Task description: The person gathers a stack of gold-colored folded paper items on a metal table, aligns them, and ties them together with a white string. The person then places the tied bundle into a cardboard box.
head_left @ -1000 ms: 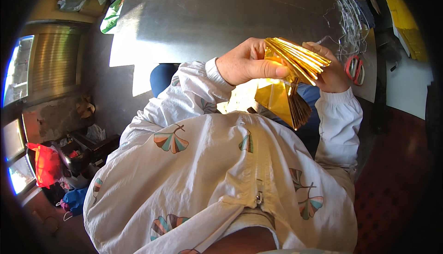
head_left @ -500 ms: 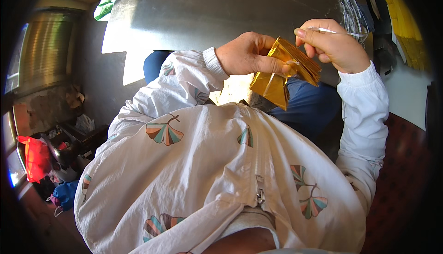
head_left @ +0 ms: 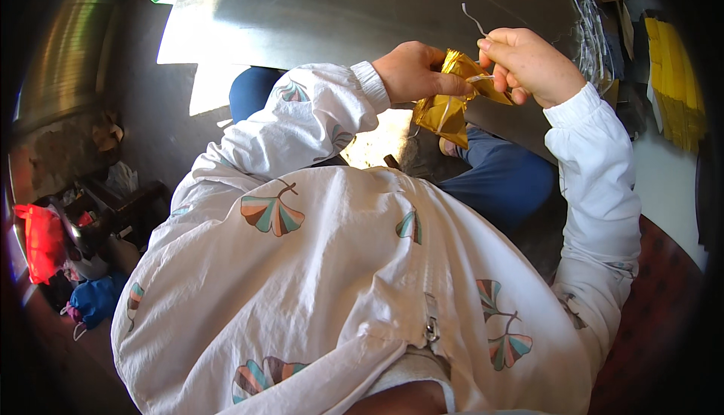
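My left hand (head_left: 413, 72) is closed on a folded bundle of shiny gold foil sheets (head_left: 440, 116), pinched at its middle between thumb and fingers. A thin white strip (head_left: 480, 78) runs across the bundle's waist toward my right hand (head_left: 534, 67). That hand is closed in a pinch on the strip, and a loose end sticks up above its fingertips. The foil fans out on both sides of the strip. Its right part lies partly behind my right fingers. Both hands are over my lap, at the near edge of the metal table.
The grey metal table (head_left: 324, 19) spans the top. At its right hangs a bunch of silvery-white strands (head_left: 592, 30), with a yellow stack of sheets (head_left: 673, 87) farther right. A red bag (head_left: 41, 241) and a blue pouch (head_left: 94, 300) lie at the left.
My right hand has turned and moved slightly lower, close against the bundle. The strip's loose end now points up. The bundle has tilted in my left hand, and the view has shifted a little.
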`<state>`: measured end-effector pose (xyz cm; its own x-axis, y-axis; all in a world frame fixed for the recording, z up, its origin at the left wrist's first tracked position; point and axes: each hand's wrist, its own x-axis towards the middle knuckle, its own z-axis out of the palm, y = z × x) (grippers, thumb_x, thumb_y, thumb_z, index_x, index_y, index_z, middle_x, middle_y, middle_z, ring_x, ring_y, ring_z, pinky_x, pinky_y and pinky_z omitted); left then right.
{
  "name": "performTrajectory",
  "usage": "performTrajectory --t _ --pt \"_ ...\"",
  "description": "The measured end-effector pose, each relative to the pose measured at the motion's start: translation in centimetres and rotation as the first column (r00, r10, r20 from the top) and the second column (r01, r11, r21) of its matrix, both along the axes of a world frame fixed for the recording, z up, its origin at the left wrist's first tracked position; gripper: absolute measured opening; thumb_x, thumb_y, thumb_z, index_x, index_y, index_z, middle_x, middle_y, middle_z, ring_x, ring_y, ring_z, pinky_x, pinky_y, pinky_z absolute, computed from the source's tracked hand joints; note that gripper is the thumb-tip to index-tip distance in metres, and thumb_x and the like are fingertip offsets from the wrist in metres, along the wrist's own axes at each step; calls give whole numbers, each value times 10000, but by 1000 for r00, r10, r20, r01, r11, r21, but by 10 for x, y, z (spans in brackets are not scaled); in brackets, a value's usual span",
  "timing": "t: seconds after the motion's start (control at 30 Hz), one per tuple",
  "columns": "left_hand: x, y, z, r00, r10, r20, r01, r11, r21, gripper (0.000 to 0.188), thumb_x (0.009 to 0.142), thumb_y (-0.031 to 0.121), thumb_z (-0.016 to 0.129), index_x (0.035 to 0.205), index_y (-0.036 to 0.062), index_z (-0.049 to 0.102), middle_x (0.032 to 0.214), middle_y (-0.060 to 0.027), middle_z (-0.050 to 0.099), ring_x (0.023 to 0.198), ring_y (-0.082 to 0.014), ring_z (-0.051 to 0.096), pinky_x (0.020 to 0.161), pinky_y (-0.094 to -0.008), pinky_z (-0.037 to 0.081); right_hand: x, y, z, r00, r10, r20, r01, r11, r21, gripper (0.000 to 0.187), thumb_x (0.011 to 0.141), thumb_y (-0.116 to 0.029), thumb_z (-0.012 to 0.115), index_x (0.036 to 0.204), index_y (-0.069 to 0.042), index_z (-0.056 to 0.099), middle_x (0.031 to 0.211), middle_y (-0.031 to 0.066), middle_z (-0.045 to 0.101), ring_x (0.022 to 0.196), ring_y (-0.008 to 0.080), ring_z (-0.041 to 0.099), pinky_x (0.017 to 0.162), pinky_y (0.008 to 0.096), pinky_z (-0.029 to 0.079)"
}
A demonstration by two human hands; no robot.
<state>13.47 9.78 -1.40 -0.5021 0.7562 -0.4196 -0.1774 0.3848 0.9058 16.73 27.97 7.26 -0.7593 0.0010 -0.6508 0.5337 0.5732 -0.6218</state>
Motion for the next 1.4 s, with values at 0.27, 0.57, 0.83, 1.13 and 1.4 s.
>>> performTrajectory --t 0.27,0.57,0.83,1.13,1.4 --pt "-7 6 -20 982 120 143 -123 992 14 516 745 380 750 1039 -33 655 912 -124 683 805 -199 663 765 -310 524 -11 -11 -14 973 -229 -2 227 966 -121 276 966 -289 484 897 -31 555 717 18 500 580 55 505 583 202 532" --pt "-12 9 -30 971 196 135 -189 980 -65 512 727 376 753 1005 -45 661 892 -148 688 777 -217 681 735 -312 540 6 -21 -61 799 -479 -363 408 876 -257 259 968 -254 515 873 -36 616 712 -9 528 616 60 526 591 198 474" --pt "-13 10 -6 974 106 -202 -167 934 -317 603 698 539 705 976 4 697 886 -133 697 769 -231 685 710 -321 540 10 -20 -95 648 -522 -555 386 853 -352 262 951 -206 524 830 -6 641 651 -1 567 575 65 539 562 216 458" --pt "7 10 4 759 54 -649 -382 844 -376 565 671 581 689 942 87 668 814 -97 684 754 -225 675 665 -315 522 1 -26 -90 716 -457 -527 358 889 -286 270 938 -207 519 812 3 633 655 28 593 592 99 569 574 251 484" --pt "-2 7 -22 524 266 -809 -371 926 64 490 633 301 807 1011 81 587 1265 -148 505 1182 -322 496 997 -441 372 -6 -29 -94 734 -328 -594 313 940 -134 270 940 -197 514 817 13 632 670 51 623 627 114 597 593 263 499"
